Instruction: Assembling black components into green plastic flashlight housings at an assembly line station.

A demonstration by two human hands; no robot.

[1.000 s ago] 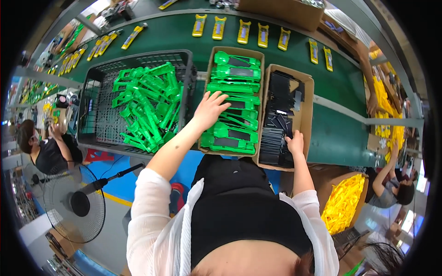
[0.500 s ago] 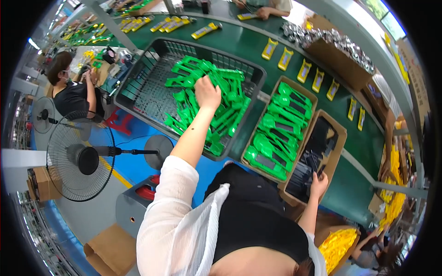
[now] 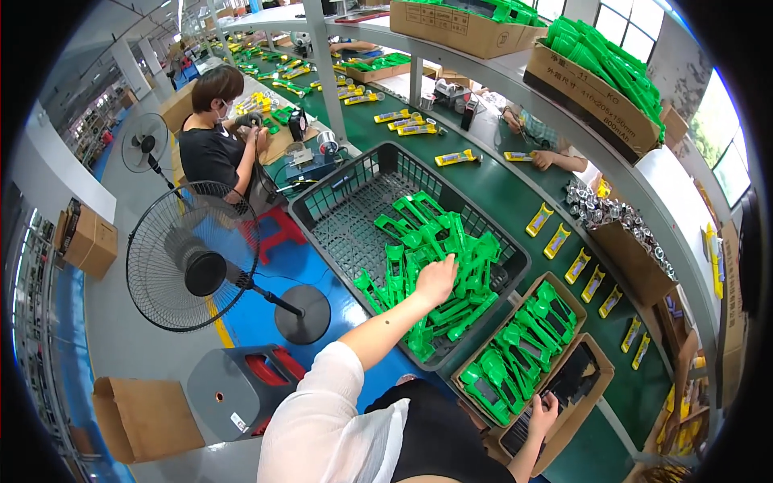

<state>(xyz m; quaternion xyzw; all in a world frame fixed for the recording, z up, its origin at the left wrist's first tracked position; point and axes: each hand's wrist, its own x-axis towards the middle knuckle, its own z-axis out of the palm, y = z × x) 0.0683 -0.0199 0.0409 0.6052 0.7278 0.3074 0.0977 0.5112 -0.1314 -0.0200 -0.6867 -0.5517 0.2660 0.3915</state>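
Observation:
My left hand [image 3: 436, 280] reaches into a black plastic crate [image 3: 342, 241], over a heap of green plastic parts [image 3: 403, 278]. Its fingers are curled down among the parts, and their tips are partly hidden. What they grip, if anything, cannot be made out. At the lower right, my right hand [image 3: 543, 414] has its fingers bent in a pinch on a thin black piece [image 3: 548, 398]. It is above a cardboard box of black parts [image 3: 576, 377], near the edge of a neighbouring cardboard box filled with green parts [image 3: 523, 342].
Yellow packaged items [image 3: 555, 240] lie along the green conveyor [image 3: 499, 197]. A metal post [image 3: 322, 72] and a shelf with full boxes [image 3: 588, 92] stand beyond. To the left are a fan [image 3: 193, 258], a grey-red stool [image 3: 241, 390] and a seated co-worker [image 3: 213, 149]. Another person's hands work across.
The head view has turned, so the crate and boxes appear lower. My left hand stays among the green parts; my right hand has come nearer the green-filled box, with its fingers closer together.

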